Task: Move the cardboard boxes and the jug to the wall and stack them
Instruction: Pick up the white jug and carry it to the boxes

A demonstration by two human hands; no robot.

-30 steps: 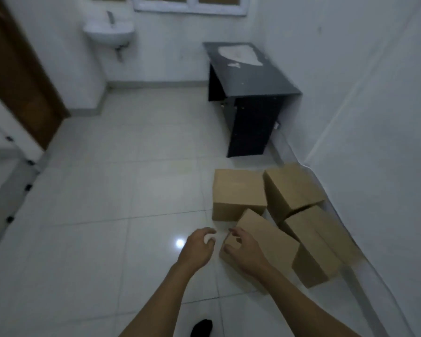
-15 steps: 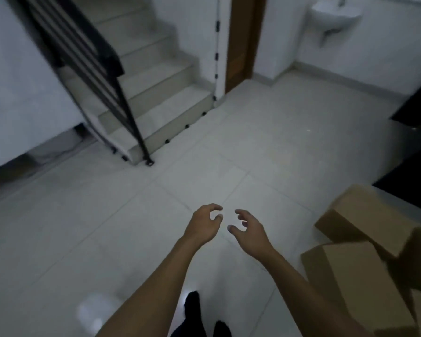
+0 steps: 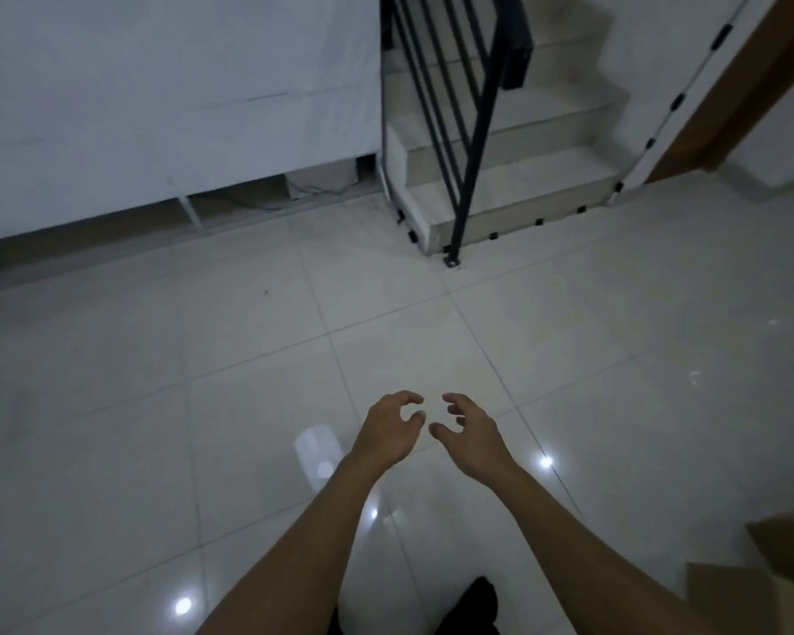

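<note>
My left hand (image 3: 388, 430) and my right hand (image 3: 471, 430) hang side by side over the glossy tiled floor (image 3: 248, 405), fingers loosely curled and holding nothing. Only corners of two brown cardboard boxes (image 3: 789, 547) show at the bottom right edge, well to the right of my right forearm. No jug is in view.
A short staircase (image 3: 514, 176) with a black metal railing (image 3: 473, 130) rises at the top centre. A white wall (image 3: 157, 93) runs along the left, with a low gap at its foot. A brown door frame (image 3: 743, 98) stands at the top right.
The view has swung left, away from the cluster of boxes by the wall, toward the staircase. Both hands left the box they touched and now hang free.
</note>
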